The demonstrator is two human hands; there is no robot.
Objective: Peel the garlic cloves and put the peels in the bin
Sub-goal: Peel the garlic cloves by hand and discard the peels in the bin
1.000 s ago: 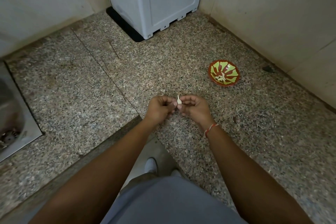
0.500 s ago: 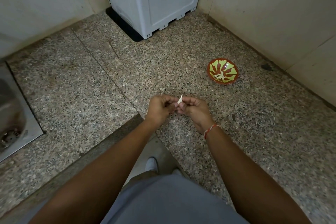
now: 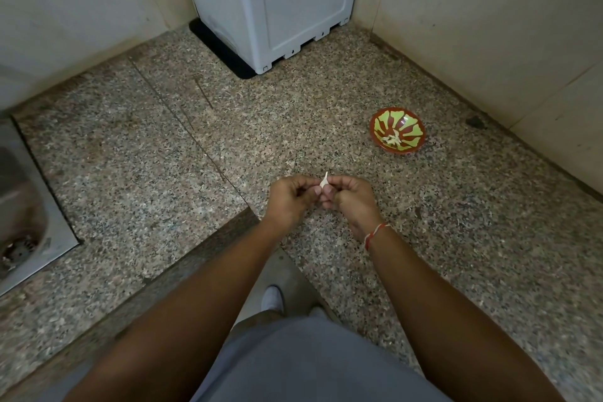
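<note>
Both hands meet above the speckled counter. The left hand and the right hand have fingers curled, pinching one small garlic clove between their fingertips; its pale tip pokes up above them. To the far right, well apart, a red-and-green bowl holds pale pieces, whether cloves or peels I cannot tell.

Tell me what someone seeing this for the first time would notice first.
Probably the two hands meeting at centre, left hand and right hand, pinching a small white garlic clove over the speckled granite counter. Next, the bright red and green bowl to the right holding pale garlic pieces, and the grey plastic box in the far corner.
</note>
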